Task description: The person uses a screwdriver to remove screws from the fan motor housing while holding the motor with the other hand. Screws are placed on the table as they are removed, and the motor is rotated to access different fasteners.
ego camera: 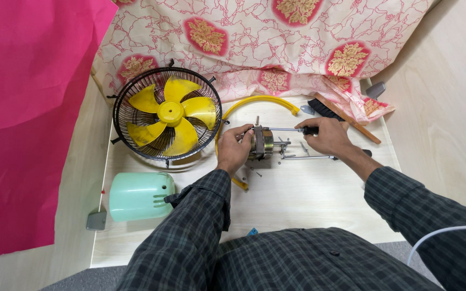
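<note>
a yellow fan blade point(169, 114) in its black grille point(130, 143), beside a mint green cover point(138, 196).

Left hand point(234, 148) covers near-left side of metal motor point(262, 143); grip points under fingers not visible. Right hand point(327, 136) hides most of screwdriver point(297, 129) handle; tip contact at motor too small to tell. Small screws point(254, 171) near motor too tiny to identify. Yellow ring point(260, 101) partly hidden behind hands and motor. Brush point(327, 110) far end tucked under patterned cloth point(276, 37). White cable point(443, 234) cut off at right edge. Blue item point(252, 232) mostly hidden by sleeve.
</note>
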